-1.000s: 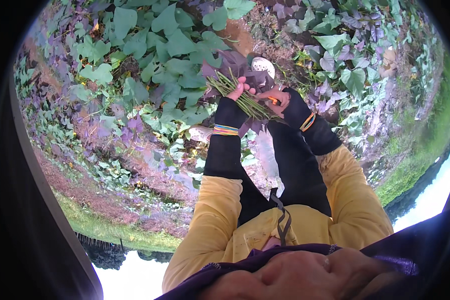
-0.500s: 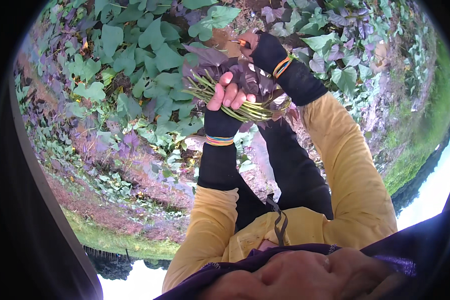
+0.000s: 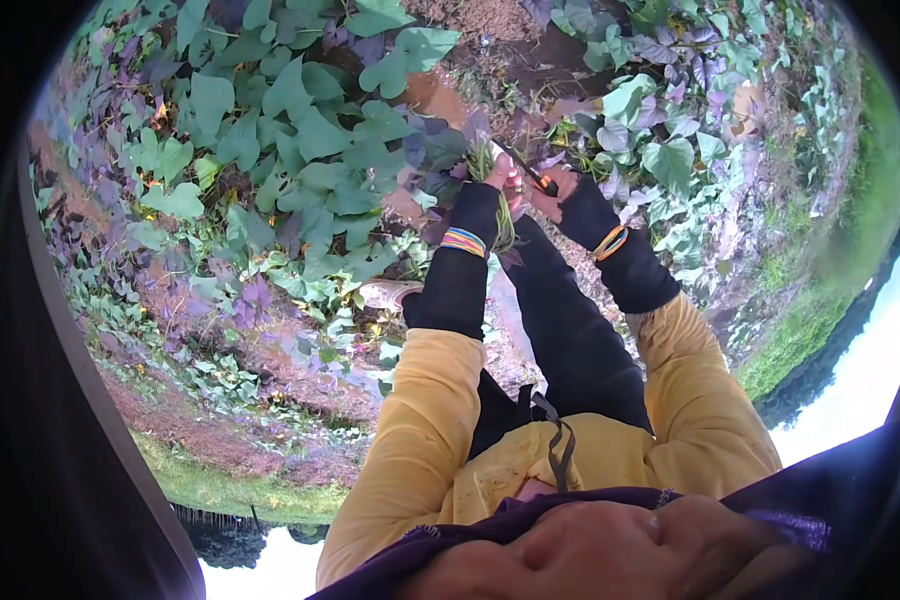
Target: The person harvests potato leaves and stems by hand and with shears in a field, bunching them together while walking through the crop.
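My left hand (image 3: 506, 178) is closed around a bundle of leafy stems (image 3: 505, 232), probably sweet potato vine cuttings. Its green stalks hang below the fist, and some leaves stick out above it. Close on the right, my right hand (image 3: 558, 192) is closed on a slim tool (image 3: 547, 184) with an orange and black handle. A thin dark part of the tool reaches up and left toward the bundle; its exact kind is unclear. Black sleeves cover both wrists, with coloured rubber bands (image 3: 464, 241) on the left one and more bands (image 3: 611, 242) on the right.
Broad green leaves (image 3: 320, 130) crowd the ground at left, mixed with purple ones. Bare reddish soil (image 3: 490, 35) shows ahead, and more vines (image 3: 670, 160) grow at right. My black-trousered leg (image 3: 575, 320) and a light shoe (image 3: 388, 293) are below my hands.
The bundle has turned from lying crosswise to roughly upright, and my left hand has moved ahead and to the right. My right hand has come down beside it with the tool.
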`<state>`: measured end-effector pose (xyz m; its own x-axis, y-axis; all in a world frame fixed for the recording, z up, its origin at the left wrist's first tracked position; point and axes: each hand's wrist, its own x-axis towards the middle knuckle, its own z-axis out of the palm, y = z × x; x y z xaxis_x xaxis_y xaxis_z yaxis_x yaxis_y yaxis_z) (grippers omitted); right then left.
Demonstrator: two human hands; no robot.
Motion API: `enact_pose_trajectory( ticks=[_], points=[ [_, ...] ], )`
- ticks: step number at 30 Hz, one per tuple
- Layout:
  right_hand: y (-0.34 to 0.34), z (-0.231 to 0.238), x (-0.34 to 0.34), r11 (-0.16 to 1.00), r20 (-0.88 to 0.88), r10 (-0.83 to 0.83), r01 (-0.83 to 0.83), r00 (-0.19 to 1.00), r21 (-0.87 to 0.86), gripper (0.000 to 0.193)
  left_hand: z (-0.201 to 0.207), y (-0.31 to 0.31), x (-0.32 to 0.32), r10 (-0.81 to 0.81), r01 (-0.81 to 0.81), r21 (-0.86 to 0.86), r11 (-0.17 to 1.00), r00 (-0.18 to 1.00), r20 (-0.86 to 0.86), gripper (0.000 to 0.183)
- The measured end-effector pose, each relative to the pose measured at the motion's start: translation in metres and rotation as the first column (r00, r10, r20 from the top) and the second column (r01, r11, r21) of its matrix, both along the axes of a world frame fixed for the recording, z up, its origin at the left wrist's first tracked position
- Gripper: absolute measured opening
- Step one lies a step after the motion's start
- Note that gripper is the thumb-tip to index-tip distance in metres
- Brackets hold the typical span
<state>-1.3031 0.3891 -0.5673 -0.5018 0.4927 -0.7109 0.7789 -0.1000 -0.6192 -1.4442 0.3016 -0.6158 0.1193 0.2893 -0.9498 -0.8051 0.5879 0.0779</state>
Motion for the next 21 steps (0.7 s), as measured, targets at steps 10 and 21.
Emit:
enact_pose_trajectory(
  ticks=[10,21],
  points=[
    [0.057,-0.074,0.035,0.933,0.166,-0.214,0.151,0.962,0.327,0.024,-0.036,-0.041,0.008,-0.206,0.206,0.141,0.968,0.978,-0.009,0.027],
    [0.110,-0.170,0.245,0.922,0.474,0.194,-0.325,0.859,0.212,0.025,-0.027,-0.032,-0.004,-0.394,0.490,0.246,0.837,0.849,-0.352,0.018]
  ],
)
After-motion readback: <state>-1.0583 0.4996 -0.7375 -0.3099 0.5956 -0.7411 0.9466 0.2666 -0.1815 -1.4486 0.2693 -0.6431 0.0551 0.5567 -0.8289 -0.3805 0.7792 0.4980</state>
